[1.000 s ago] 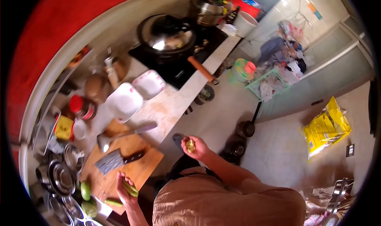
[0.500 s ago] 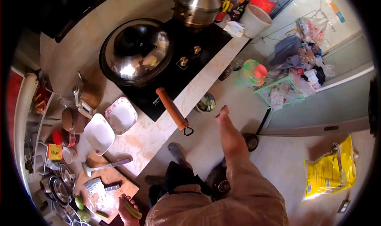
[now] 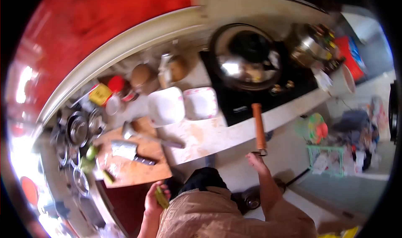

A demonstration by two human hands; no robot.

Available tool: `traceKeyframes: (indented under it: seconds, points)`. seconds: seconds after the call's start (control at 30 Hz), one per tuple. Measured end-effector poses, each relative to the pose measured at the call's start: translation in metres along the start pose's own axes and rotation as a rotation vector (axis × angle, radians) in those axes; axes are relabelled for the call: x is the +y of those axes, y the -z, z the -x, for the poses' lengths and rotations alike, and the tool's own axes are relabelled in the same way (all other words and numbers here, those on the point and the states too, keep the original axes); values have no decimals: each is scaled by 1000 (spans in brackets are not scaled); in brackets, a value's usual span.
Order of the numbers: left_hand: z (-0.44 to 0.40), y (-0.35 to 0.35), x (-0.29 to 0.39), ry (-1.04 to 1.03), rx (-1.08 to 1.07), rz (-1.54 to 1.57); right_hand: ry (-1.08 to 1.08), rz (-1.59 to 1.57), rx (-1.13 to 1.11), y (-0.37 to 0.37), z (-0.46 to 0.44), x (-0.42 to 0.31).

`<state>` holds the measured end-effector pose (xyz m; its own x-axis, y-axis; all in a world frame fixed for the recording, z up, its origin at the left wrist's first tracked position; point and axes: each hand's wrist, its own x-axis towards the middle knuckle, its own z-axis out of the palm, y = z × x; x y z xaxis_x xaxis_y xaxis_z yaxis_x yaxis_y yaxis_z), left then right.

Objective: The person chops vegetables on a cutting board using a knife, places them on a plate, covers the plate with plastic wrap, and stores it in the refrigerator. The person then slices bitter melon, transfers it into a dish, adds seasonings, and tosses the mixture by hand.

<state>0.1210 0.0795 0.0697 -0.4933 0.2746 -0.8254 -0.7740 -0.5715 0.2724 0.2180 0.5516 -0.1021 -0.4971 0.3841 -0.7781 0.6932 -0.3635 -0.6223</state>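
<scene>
My left hand is closed around a long, green, cucumber-like vegetable piece, near the front edge of the cutting board. On that wooden board lie a cleaver with a dark handle and another green piece. A ladle rests across the board's far side, its handle reaching onto the counter. My right hand is out beyond the counter's front edge, just below the end of the wok's wooden handle. Blur hides its fingers, and I cannot tell whether it touches the handle's end ring.
A lidded wok sits on the black cooktop, with a metal pot beyond. Two white dishes stand beside the board. Green vegetables and metal bowls are at the left. A green basket stands on the floor.
The view has swung left, bringing more of the counter's left side in. My right hand has moved from above the floor bowl toward the wok handle's end. My left hand keeps the green piece.
</scene>
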Motion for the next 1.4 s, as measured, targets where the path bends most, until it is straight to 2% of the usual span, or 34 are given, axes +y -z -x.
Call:
traceKeyframes:
  seconds: [0.03, 0.07, 0.1, 0.13, 0.2, 0.27, 0.3, 0.33, 0.4, 0.47, 0.5, 0.53, 0.6, 0.63, 0.67, 0.73, 0.8, 0.87, 0.93, 1.0, 1.1, 1.13, 1.2, 1.27, 1.33, 1.4]
  points:
    - [8, 0, -7, 9, 24, 0, 62, 214, -95, -38, 25, -33]
    - [14, -1, -13, 10, 45, 4, 72, 271, -220, -69, 42, -46]
    - [15, 7, -16, 7, 50, -9, 193, 382, -352, -101, 54, -54]
    - [16, 15, -15, 15, 52, -27, 239, 409, -411, -132, 65, -58]
    - [26, 20, -2, -14, 55, 25, 567, 515, -490, -193, 88, -75]
    - [23, 49, 19, -97, 142, -8, 786, 663, -506, -249, 117, -107]
    - [21, 56, 33, -171, 249, -77, 913, 663, -475, -272, 121, -118]
    - [17, 66, 48, -252, 248, -90, 994, 682, -354, -297, 115, -119]
    - [-1, 117, 80, -418, 287, -421, 1035, 709, -456, -345, 136, -133]
    - [-10, 111, 110, -706, 580, -790, 1286, 972, -475, -390, 156, -126]
    - [-24, 123, 121, -887, 583, -979, 1454, 1007, -392, -415, 156, -115]
    - [-39, 133, 131, -1070, 573, -1164, 1468, 1165, -381, -433, 155, -109]
    - [-42, 117, 161, -1017, 552, -1463, 1412, 1368, -361, -462, 139, -88]
    - [-42, 116, 169, -1073, 501, -1577, 1372, 1425, -362, -469, 131, -80]
    - [-46, 127, 169, -1064, 467, -1551, 1352, 1465, -345, -472, 133, -81]
    - [-57, 153, 171, -1353, 280, -1818, 1192, 1473, -479, -482, 131, -91]
    - [-45, 164, 171, -1400, 258, -1812, 1062, 1581, -516, -489, 142, -102]
    - [-43, 176, 168, -1406, 319, -1620, 938, 1562, -350, -494, 150, -104]
    - [-52, 177, 171, -1434, 306, -1577, 1003, 1518, -287, -500, 153, -106]
    - [-63, 178, 177, -1390, 194, -1524, 899, 1424, -315, -507, 168, -113]
    - [-77, 173, 188, -1510, 117, -1536, 1045, 1471, -411, -499, 168, -113]
    - [-77, 170, 189, -1591, 166, -1579, 1106, 1540, -403, -492, 170, -111]
    - [-67, 153, 184, -1668, 250, -1651, 1095, 1569, -429, -487, 180, -115]
    - [-82, 146, 167, -1668, 221, -1554, 1078, 1649, -477, -483, 185, -117]
    - [-95, 147, 157, -1702, 242, -1590, 1043, 1672, -502, -479, 185, -118]
    - [-100, 147, 153, -1643, 316, -1614, 1073, 1695, -535, -471, 185, -116]
